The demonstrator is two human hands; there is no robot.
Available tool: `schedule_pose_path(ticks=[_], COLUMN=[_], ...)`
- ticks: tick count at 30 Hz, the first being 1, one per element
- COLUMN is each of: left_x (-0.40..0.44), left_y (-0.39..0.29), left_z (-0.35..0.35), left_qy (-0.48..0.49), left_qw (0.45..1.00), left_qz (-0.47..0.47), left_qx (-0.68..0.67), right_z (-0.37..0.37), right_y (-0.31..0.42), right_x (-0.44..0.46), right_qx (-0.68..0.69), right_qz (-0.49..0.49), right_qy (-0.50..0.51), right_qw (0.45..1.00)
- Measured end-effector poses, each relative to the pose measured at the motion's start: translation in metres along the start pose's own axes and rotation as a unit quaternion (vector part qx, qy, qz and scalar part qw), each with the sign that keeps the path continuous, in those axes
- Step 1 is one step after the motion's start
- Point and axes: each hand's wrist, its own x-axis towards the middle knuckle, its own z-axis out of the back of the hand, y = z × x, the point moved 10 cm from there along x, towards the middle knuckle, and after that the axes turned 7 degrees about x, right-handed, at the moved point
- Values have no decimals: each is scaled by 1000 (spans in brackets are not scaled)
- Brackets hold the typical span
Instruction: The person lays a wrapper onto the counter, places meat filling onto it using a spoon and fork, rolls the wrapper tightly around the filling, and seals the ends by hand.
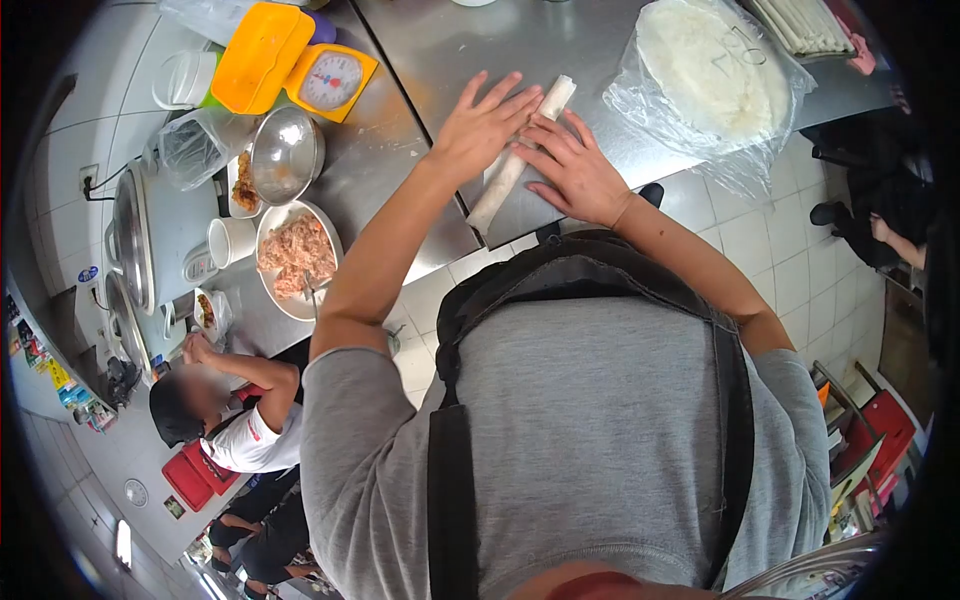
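A long, thin white roll [500,186] of wrapper lies slantwise on the steel table. My left hand [484,124] lies over its left side near the upper end, with fingers stretched and spread. From the right, my right hand [578,170] rests with its fingers across the roll's middle, also spread out. Part of the roll is hidden under the fingers. Right of my hands is a stack of round white wrapper sheets [712,75] in a clear plastic bag. To the left stands a white bowl [335,232] of pink minced filling [297,250] with a spoon in it.
A metal bowl [285,158], a white cup [232,242] and a yellow kitchen scale [330,80] stand at left. Several white rolls [800,25] lie at the upper right. A co-worker in a cap [180,405] is at the lower left; another person [880,190] is at right.
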Motion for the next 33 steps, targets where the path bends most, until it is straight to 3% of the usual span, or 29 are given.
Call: schedule_pose_path(ticks=[3,9,15,24,27,33], left_x=[-51,-125,-90,-112,-76,-64], left_y=[-12,-26,-21,-29,-27,-29], left_z=[3,11,16,15,16,3], left_qy=[90,116,83,60,11,63], left_qw=[996,992,995,996,999,996], left_qz=[-7,45,23,38,39,21], left_qx=[28,-28,56,-47,0,65], right_z=[1,3,6,12,11,12], right_y=[1,4,-2,4,4,3], right_x=[1,0,1,2,2,1], right_qx=[4,2,3,28,32,31], right_qz=[-2,6,-20,14,15,13], right_qy=[6,1,-35,-37,-39,-41], right_qw=[1000,1000,999,999,999,999])
